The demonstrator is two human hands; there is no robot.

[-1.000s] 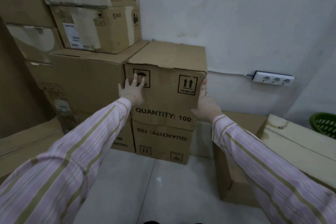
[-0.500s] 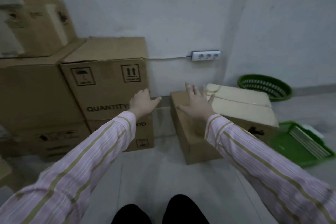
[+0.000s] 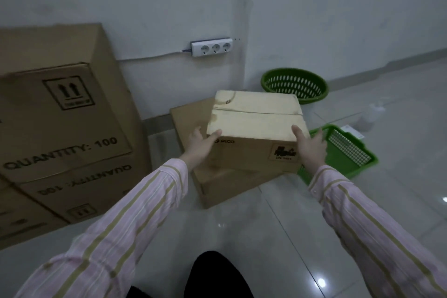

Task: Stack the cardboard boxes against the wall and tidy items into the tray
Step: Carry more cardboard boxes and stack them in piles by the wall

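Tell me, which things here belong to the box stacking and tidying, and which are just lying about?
Part of the job: PICO box, gripped by the left hand and right hand; brown box beneath it; QUANTITY: 100 boxes stacked by the wall; green tray.

Just lying about: round green basket; power strip on the wall.

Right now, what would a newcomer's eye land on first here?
Centre: the left hand and right hand hold the sides of a pale-topped PICO box atop a flatter box. Left, a stack of QUANTITY: 100 boxes against the wall; right, a green basket in the corner and a green tray on the floor.
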